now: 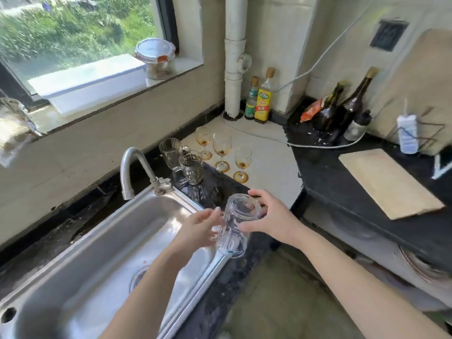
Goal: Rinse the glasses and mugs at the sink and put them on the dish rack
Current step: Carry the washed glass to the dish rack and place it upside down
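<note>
Over the right-hand rim of the steel sink (pixel 115 217), both hands held one clear glass mug (pixel 238 226), tilted with its mouth turned up and away. The left hand (pixel 199 227) gripped it at the handle side, and the right hand (pixel 267 216) curled round the body near the mouth. No water showed at the faucet (pixel 133 167), and the mug looked clean, so I judged the step to be either carrying it in for a rinse or lifting it out after one; motion blur left that open. The next move called for a steady two-handed hold on slippery glass and, if it was rinsed, a place to set it, though no dish rack could be made out. Past the faucet, two more glass mugs (pixel 190 167) stood on the dark counter, touching or nearly so. Beyond them were three stemmed glasses (pixel 222 148) with amber dregs, all unrinsed by the look of it. In the far corner, a yellow-labelled bottle (pixel 264 100) and a smaller green-labelled bottle (pixel 252 102) bore printed characters too blurred to read, and no brand could be told.
</note>
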